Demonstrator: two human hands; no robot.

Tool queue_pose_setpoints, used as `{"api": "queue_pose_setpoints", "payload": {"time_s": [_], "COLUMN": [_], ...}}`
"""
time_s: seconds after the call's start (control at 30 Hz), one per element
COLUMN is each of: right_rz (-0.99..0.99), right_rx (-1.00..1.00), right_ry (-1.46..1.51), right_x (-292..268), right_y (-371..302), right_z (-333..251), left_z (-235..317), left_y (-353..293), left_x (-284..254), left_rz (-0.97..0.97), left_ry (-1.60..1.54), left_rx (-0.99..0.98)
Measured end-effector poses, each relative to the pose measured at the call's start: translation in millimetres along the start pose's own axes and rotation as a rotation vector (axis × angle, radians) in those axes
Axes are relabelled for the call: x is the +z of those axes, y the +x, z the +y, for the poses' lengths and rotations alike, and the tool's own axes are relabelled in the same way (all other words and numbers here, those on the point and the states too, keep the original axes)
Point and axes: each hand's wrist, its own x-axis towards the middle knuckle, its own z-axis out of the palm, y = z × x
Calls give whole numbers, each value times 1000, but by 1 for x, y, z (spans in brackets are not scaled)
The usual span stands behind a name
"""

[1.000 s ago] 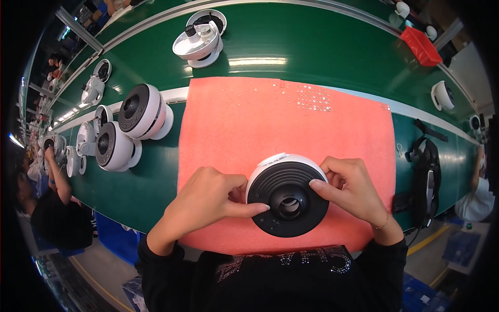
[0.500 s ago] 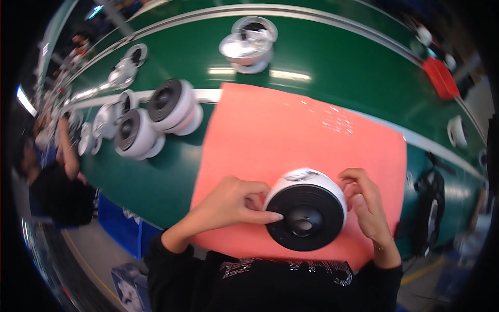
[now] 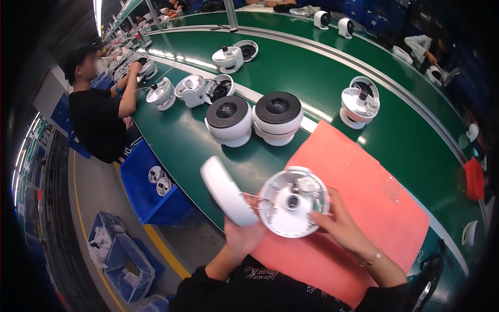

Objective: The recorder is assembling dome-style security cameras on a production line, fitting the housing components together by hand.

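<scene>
Inspection seems underway: left hand [image 3: 244,234] grips the white cover [image 3: 227,191], right hand [image 3: 340,226] clasps the open base [image 3: 294,202], above the pink mat [image 3: 364,177] at 6 o'clock. Rejoining needs care with wires.

No packages, labels, signs or screens can be made out anywhere along the green workbench [image 3: 171,135].

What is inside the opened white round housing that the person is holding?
Inside the white round housing, held by the right hand, are a central socket and thin wires running to the cover in the left hand. The cover's inner face is turned away.
</scene>
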Motion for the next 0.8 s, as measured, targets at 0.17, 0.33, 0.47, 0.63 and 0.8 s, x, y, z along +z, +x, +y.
{"api": "queue_pose_setpoints", "payload": {"time_s": [0.17, 0.33, 0.47, 0.63, 0.8], "right_rz": [-191, -231, -200, 284, 1110], "right_rx": [-194, 144, 103, -324, -483], "right_ry": [-50, 247, 191, 69, 95], "right_x": [60, 107, 83, -37, -156], "right_y": [83, 150, 158, 128, 98], "right_z": [22, 23, 26, 14, 18], "left_z": [53, 113, 149, 213, 251], "left_y": [5, 24, 51, 93, 143], "left_x": [4, -37, -58, -112, -167], "left_rz": [305, 422, 522, 655, 824], "left_ry": [129, 86, 93, -53, 89], "left_rx": [255, 397, 575, 596, 407]}}
